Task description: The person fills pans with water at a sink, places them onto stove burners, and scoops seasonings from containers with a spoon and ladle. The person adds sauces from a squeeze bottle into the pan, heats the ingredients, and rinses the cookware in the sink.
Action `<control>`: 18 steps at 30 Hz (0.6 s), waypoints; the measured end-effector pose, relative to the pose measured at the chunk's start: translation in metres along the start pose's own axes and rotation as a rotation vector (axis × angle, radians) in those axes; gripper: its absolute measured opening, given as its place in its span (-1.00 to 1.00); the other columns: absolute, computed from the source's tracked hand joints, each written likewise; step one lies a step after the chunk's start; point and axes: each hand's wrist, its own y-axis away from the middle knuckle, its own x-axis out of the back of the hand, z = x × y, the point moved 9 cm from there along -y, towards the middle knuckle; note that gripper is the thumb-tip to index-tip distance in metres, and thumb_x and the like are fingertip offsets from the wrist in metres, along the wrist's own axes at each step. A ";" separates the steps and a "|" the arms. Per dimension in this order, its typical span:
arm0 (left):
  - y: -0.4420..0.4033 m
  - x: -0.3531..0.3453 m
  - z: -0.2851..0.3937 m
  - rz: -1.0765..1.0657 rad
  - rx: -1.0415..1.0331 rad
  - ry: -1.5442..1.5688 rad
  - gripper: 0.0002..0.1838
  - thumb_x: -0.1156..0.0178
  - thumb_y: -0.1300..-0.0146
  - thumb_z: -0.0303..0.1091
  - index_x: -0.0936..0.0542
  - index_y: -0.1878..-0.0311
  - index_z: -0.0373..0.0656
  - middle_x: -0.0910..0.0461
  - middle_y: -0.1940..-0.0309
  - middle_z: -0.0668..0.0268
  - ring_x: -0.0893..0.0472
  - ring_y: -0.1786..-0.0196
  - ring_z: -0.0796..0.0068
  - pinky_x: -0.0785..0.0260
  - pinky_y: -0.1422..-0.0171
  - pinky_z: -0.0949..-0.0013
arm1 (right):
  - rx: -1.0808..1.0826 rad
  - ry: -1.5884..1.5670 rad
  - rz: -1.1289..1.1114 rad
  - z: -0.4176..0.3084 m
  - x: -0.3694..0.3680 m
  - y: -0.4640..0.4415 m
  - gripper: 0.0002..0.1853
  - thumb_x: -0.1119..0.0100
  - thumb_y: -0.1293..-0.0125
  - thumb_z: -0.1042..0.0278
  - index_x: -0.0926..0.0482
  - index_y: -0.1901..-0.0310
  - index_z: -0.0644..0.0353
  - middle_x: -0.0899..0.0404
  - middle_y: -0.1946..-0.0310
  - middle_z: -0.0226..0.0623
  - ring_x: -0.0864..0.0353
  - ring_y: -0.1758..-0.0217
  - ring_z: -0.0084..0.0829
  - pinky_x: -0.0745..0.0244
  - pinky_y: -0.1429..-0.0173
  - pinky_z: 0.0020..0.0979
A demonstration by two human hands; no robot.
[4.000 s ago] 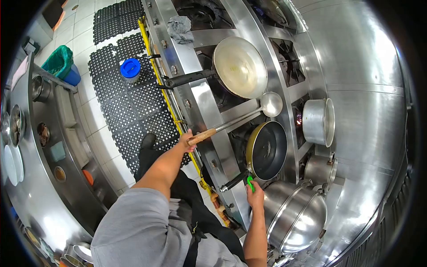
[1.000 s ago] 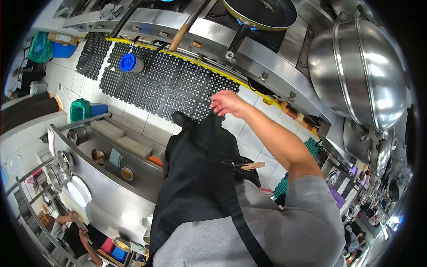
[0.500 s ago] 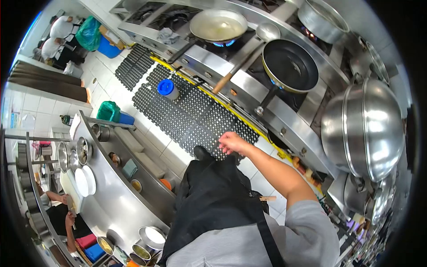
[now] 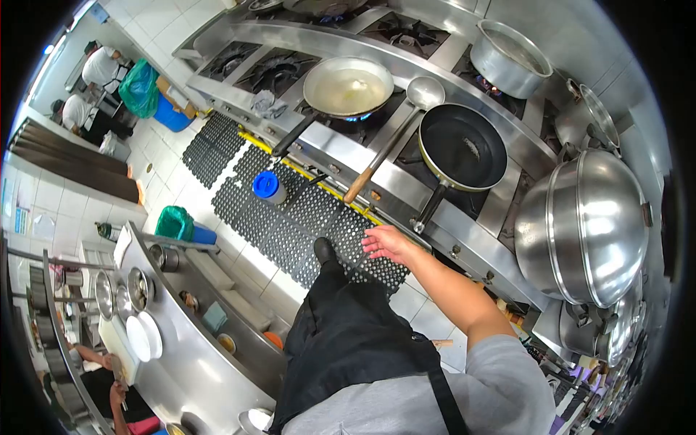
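Beside the stove [image 4: 341,151], my right hand [image 4: 389,244] hangs loosely spread, holding nothing.
Blue flame [image 4: 357,117] is already alight under the pale pan [image 4: 328,96], so its shallow, yellowish liquid [image 4: 359,90] is probably heating. The ladle [image 4: 426,93] rests between it and the black pan [image 4: 449,138], whose pale patch may be oil or glare. My left hand is out of sight.

The black-lined frying pan with a yellow-gold outside [image 4: 462,146] sits level on the steel stove [image 4: 395,161], its black handle angled out past the front edge; a pale streak marks its inside. Just beside it lies a long steel ladle with a wooden grip [image 4: 425,93], grip jutting over the edge. Beyond, a pale-lined frying pan with a black handle [image 4: 348,88] rests over a blue flame [image 4: 357,117].
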 end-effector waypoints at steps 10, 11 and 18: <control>0.100 -0.278 0.465 -0.940 -0.235 1.139 -0.72 -0.24 -0.28 -0.39 -0.57 -0.04 -0.21 -0.58 0.44 0.27 -0.49 0.43 0.51 -0.40 0.30 0.37 | 0.221 -0.276 0.253 -0.078 -0.002 -0.079 -0.72 -0.13 -0.27 0.07 -0.56 0.12 0.04 -0.58 0.23 -0.43 -0.52 0.04 -0.37 -0.26 -0.09 -0.24; 0.115 -0.292 0.514 -1.096 -0.287 1.197 -0.72 -0.25 -0.26 -0.39 -0.58 -0.02 -0.22 -0.58 0.47 0.29 -0.49 0.44 0.51 -0.39 0.32 0.37 | 0.213 -0.337 0.293 -0.083 0.000 -0.078 -0.70 -0.12 -0.29 0.06 -0.53 0.10 0.06 -0.57 0.21 -0.36 -0.54 0.09 -0.36 -0.31 -0.10 -0.19; 0.173 -0.238 0.764 -1.567 -0.867 1.481 -0.76 -0.29 -0.23 -0.42 -0.60 0.05 -0.25 -0.61 0.49 0.30 -0.53 0.43 0.60 -0.42 0.32 0.45 | 0.398 -0.587 0.482 -0.138 -0.008 -0.047 -0.85 -0.17 -0.22 0.35 -0.42 0.28 0.15 -0.42 0.53 -0.36 -0.48 0.53 -0.44 -0.46 0.51 -0.31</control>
